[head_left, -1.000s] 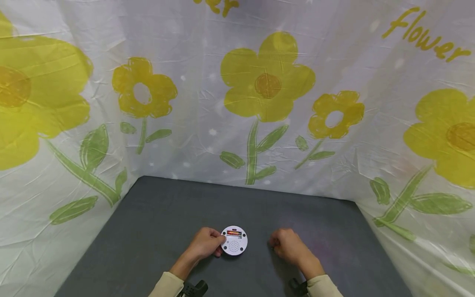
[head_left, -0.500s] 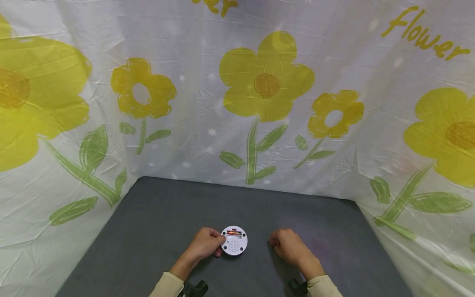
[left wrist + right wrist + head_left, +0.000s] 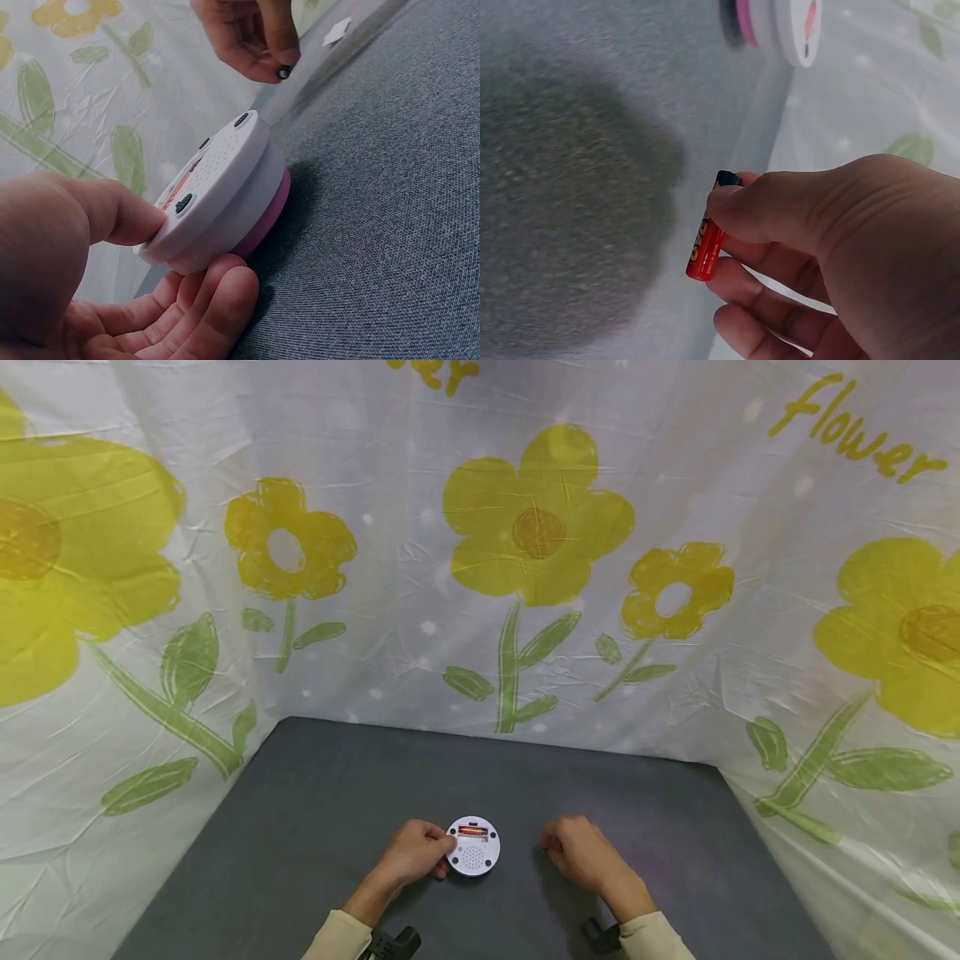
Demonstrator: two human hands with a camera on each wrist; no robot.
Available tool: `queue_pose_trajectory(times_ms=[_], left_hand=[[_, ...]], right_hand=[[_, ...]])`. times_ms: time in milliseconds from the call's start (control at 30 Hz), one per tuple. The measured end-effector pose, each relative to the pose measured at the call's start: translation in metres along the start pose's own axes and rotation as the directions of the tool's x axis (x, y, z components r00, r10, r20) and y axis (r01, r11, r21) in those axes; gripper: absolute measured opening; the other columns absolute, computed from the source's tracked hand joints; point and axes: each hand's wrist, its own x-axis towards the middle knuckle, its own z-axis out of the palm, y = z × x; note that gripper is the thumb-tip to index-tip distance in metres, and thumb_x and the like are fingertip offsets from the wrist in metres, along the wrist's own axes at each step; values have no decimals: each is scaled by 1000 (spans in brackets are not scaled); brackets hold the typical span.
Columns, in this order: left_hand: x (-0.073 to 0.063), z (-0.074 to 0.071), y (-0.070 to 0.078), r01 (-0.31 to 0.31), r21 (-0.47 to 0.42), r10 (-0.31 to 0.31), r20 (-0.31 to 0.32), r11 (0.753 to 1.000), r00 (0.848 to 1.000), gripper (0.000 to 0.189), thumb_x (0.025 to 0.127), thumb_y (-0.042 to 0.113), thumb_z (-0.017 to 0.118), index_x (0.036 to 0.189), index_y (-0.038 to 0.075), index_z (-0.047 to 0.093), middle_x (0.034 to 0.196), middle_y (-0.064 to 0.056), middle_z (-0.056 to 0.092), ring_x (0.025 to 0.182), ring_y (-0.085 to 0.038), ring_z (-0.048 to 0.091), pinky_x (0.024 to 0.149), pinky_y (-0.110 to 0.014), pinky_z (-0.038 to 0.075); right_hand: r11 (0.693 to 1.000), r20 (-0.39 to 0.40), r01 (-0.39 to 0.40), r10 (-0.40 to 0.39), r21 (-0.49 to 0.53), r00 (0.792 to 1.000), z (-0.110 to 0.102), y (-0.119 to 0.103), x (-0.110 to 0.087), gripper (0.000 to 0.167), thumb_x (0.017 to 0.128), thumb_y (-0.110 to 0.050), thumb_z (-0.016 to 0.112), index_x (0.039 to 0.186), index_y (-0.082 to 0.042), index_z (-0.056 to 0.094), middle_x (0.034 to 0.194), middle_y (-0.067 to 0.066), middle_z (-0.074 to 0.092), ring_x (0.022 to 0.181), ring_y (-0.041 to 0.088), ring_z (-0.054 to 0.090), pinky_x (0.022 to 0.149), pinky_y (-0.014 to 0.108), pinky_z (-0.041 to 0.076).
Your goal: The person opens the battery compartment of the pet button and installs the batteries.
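A round white device [image 3: 474,858] with a pink base lies with its speaker holes, dark rubber feet and uncovered battery slot facing up. In that slot sits a red battery [image 3: 472,831]. My left hand [image 3: 416,852] pinches the device's left rim, thumb on top and fingers beneath, as the left wrist view shows. To the right, apart from the device, my right hand [image 3: 581,852] holds a second battery [image 3: 707,240], red with a black end, between thumb and fingers. The head view hides this battery behind the hand.
A dark grey cloth-covered table [image 3: 360,768] lies under both hands. Around it hangs a white curtain [image 3: 390,668] printed with yellow flowers. In the left wrist view, a small white piece [image 3: 337,31] lies near the table's far edge.
My right hand has shifted slightly up and to the left in the head view. The left hand and the device have stayed in place.
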Motion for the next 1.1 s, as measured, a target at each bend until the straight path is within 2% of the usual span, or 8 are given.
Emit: queue_pose_trajectory(times_ms=[433, 700, 1100], left_hand=[[-1, -1, 0, 0, -11, 0, -1, 1000, 1000, 19, 92, 11, 70, 98, -8, 72, 69, -5, 71, 54, -10, 65, 54, -26, 59], [-2, -1, 1, 2, 9, -2, 1, 1000, 1000, 20, 93, 12, 71, 98, -7, 73, 69, -5, 71, 54, -10, 65, 54, -27, 59], [-2, -1, 1, -18, -18, 18, -2, 1000, 1000, 17, 92, 11, 71, 96, -6, 71, 68, -6, 71, 53, -10, 65, 53, -27, 59]], right_hand=[[996, -38, 88, -89, -26, 995, -22, -28, 20, 18, 88, 5, 76, 91, -12, 81, 83, -2, 72, 77, 15, 69, 65, 31, 56], [994, -20, 108, -109, -19, 994, -33, -50, 37, 16, 91, 5, 76, 95, -9, 80, 84, 1, 70, 78, 15, 68, 67, 31, 56], [981, -41, 193, -193, -12, 980, -30, -72, 61, 15, 93, 3, 75, 96, -11, 81, 87, 2, 73, 79, 14, 69, 68, 29, 57]])
